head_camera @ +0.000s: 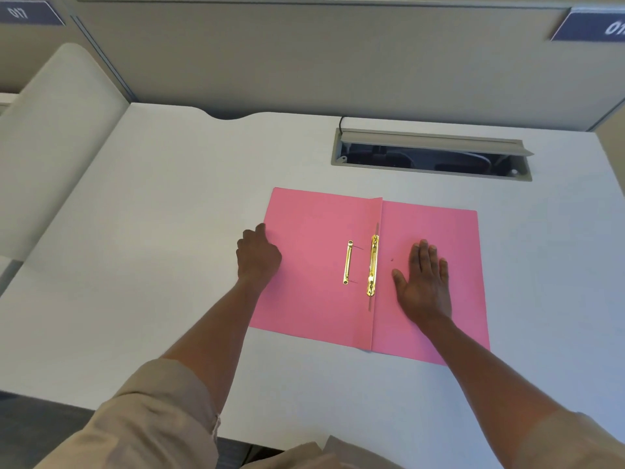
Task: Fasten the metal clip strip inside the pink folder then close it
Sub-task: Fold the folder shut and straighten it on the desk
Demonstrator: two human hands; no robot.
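Observation:
The pink folder lies open and flat on the white desk. A gold metal clip strip sits along the centre fold. A thinner gold bar lies loose on the left flap beside it. My left hand is at the left flap's outer edge, fingers curled around that edge. My right hand rests flat, fingers spread, on the right flap just right of the clip strip.
The white desk extends left and toward me. An open cable tray with a raised grey lid is set into the desk behind the folder. Grey partition walls stand at the back and left.

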